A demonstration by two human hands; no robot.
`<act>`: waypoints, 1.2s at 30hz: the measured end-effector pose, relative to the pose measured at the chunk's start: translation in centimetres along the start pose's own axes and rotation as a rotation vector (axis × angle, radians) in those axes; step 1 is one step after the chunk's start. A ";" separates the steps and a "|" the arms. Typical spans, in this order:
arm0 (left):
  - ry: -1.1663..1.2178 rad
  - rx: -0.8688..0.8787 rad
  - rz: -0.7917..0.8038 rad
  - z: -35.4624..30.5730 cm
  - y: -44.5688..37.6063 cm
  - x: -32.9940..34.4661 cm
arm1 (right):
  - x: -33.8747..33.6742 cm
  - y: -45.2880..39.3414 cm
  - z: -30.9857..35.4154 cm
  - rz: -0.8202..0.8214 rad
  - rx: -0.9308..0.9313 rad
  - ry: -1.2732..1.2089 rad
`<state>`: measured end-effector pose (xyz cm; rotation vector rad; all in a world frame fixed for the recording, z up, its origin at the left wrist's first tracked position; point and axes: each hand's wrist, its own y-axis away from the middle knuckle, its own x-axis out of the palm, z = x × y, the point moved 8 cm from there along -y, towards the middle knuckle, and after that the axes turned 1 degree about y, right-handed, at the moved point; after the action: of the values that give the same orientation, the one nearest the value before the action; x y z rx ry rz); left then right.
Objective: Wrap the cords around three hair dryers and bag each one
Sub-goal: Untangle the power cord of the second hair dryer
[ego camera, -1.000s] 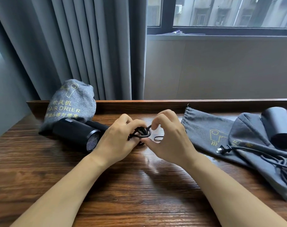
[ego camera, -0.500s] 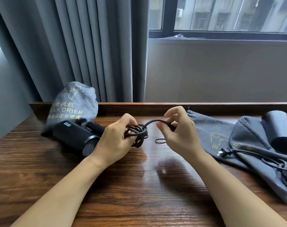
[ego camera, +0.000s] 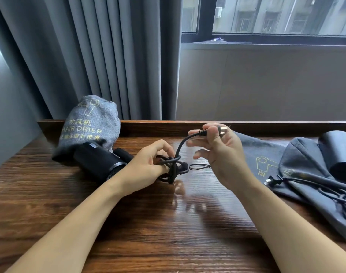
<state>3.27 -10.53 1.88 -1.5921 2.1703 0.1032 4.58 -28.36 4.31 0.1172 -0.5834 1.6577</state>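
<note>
Far left on the worktop [ego camera: 49,203] we've got a grey bag [ego camera: 89,125] with "HAIR DRIER" printed in yellow, standing up against the back rail and looking full, so there's probably a dryer in it, though we can't see inside. Right in front of it lies a black hair dryer [ego camera: 98,164] on its side, mesh end towards us and its handle running off under our left hand [ego camera: 146,166]. That hand has its fingers curled around the bundled cord [ego camera: 173,167], holding the coil just above the wood. From the knot a short free length of cord arcs up to the plug [ego camera: 219,130], which our right hand [ego camera: 221,152] pinches between thumb and forefinger with the metal prongs poking out the far side; the other fingers are loose and a bit motion-blurred. A thin loop of black string [ego camera: 199,166] rests on the wood between the two hands. Further right an empty grey bag [ego camera: 260,154] lies flat with a yellow dryer logo on it, a second flat bag [ego camera: 304,156] partly overlapping it. Another black dryer [ego camera: 337,152] sits on top at the far right edge, its cord [ego camera: 326,186] trailing loose and unwrapped over the fabric, with its plug [ego camera: 271,181] resting on the first flat bag.
</note>
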 end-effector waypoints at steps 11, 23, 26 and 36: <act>0.086 0.016 0.004 -1.0 0.3 0.3 | 0.6 0.1 0.4 0.165 0.002 0.298; 0.389 0.001 -0.007 -0.8 0.2 0.1 | 2.5 1.1 -2.9 0.197 0.316 -0.047; 0.348 -0.011 -0.044 -0.6 0.1 0.1 | 2.4 1.4 -3.4 0.192 0.275 0.030; 0.307 0.052 -0.008 -1.0 0.2 0.5 | 2.5 1.4 -2.0 0.205 0.114 0.299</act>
<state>2.64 -11.24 2.57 -1.6782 2.3703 -0.2122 3.28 -25.31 3.18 -0.1107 -0.2804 1.8644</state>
